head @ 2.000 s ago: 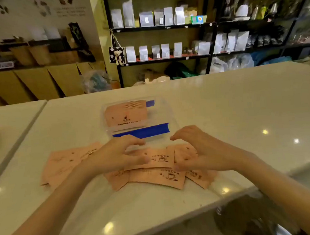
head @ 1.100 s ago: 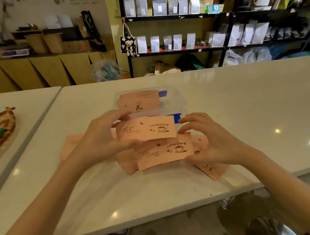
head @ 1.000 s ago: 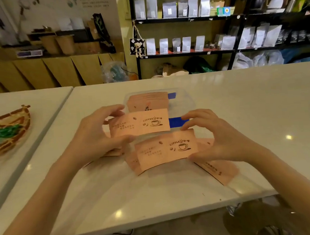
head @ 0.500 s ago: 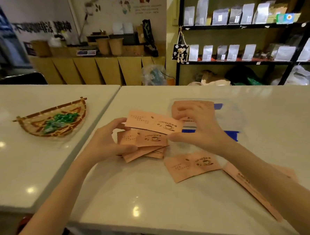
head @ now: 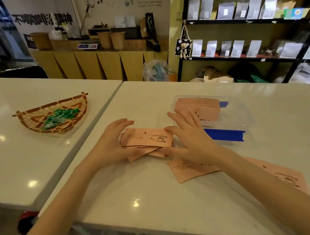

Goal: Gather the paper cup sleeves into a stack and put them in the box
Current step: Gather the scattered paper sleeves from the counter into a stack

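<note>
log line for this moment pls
phase: gathering | both hands squaring sleeve stack | left hand | right hand | loose sleeve on table | box part-filled

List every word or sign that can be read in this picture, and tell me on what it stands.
"COFFEE", with a steaming cup drawing: top cup sleeve between both hands.
"不喝咖啡没精神": wall banner.
"NE", cut off: dark sign below the banner.
Too small or blurred: small print on the sleeves, wall poster, labels on the shelf bags.
</note>
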Motion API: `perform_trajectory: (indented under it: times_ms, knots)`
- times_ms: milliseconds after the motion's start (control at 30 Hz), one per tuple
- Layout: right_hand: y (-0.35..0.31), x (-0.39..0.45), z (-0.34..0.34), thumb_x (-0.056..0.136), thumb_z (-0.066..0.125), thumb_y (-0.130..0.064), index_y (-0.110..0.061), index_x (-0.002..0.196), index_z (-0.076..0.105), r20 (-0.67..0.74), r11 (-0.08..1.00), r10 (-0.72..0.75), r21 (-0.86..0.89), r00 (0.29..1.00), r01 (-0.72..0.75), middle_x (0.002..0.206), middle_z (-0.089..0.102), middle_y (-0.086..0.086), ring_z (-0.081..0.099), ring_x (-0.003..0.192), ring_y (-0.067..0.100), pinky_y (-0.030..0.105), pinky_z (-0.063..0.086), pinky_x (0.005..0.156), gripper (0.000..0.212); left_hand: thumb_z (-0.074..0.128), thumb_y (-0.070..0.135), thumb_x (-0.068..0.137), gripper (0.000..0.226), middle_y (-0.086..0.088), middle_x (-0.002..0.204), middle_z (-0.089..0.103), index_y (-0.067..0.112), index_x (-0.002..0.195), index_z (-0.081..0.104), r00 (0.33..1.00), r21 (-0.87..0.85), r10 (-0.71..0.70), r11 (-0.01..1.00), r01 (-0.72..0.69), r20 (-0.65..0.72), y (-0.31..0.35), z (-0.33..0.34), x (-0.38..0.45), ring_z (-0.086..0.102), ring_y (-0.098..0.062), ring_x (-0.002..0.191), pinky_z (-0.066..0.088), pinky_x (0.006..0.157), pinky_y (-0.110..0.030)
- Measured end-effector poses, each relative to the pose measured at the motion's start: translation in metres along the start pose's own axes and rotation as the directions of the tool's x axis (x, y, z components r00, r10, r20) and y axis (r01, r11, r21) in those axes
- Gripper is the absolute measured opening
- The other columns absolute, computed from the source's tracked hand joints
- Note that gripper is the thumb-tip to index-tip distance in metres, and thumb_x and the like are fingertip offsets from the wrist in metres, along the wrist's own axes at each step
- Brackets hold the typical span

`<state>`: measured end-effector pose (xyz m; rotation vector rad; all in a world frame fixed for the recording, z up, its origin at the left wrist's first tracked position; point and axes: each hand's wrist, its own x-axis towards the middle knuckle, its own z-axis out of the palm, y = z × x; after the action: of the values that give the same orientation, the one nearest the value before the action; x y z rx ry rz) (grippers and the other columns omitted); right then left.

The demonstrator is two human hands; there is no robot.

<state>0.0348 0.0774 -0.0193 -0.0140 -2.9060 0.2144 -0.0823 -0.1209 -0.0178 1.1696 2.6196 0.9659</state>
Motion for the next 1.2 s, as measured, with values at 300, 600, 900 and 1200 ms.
perform_trajectory:
  times_ms: [300, 600, 900, 1200]
  knots:
    - [0.027, -0.063, -0.038, 0.078, 0.048, -0.059, -0.032, 0.135, 0.033, -0.095, 0.966, 0.157, 0.223, 0.983, -0.133, 0.152, 0.02, -0.01, 0.004, 0.137, 0.001, 0.03, 0.008, 0.113, 0.064, 0.046, 0.072, 0.065, 0.072, 0.014, 0.146, 0.026, 0.037, 0.128, 0.037, 0.914, 0.022, 0.391, 0.918, -0.396, 0.11, 0.087, 0.042, -0.005, 0.014, 0.004, 0.128, 0.016, 0.107, -0.025]
    - [0.086, -0.17, -0.069, 0.077, 0.061, -0.042, -0.027, 0.122, 0.05, -0.049, 0.858, 0.475, 0.25, 0.879, -0.449, 0.137, 0.045, -0.007, 0.024, 0.133, 0.01, 0.028, 0.02, 0.105, 0.048, 0.064, 0.051, 0.07, 0.076, 0.014, 0.148, 0.02, 0.033, 0.134, 0.028, 0.714, -0.025, 0.524, 0.814, -0.58, 0.465, 0.158, 0.099, 0.013, 0.012, -0.001, 0.133, 0.014, 0.105, -0.02]
    - [0.11, -0.218, -0.064, 0.071, 0.069, -0.043, -0.025, 0.137, 0.03, 0.233, 0.757, 0.582, 0.193, 0.779, -0.624, 0.151, 0.021, -0.006, 0.005, 0.139, 0.011, 0.034, 0.01, 0.111, 0.079, 0.061, 0.054, 0.07, 0.084, 0.006, 0.151, 0.016, 0.024, 0.138, 0.021, 0.607, 0.119, 0.463, 0.724, -0.679, 0.646, 0.17, 0.132, 0.034, 0.0, -0.01, 0.138, 0.007, 0.109, -0.026]
    - [0.116, -0.216, -0.059, 0.068, 0.071, -0.043, -0.028, 0.122, 0.05, 0.139, 0.771, 0.572, 0.245, 0.808, -0.588, 0.144, 0.034, -0.004, 0.014, 0.136, 0.016, 0.035, 0.015, 0.109, 0.06, 0.06, 0.06, 0.066, 0.077, 0.008, 0.15, 0.02, 0.028, 0.132, 0.034, 0.627, 0.154, 0.471, 0.711, -0.686, 0.621, 0.171, 0.136, 0.039, 0.002, -0.01, 0.139, 0.009, 0.112, -0.032]
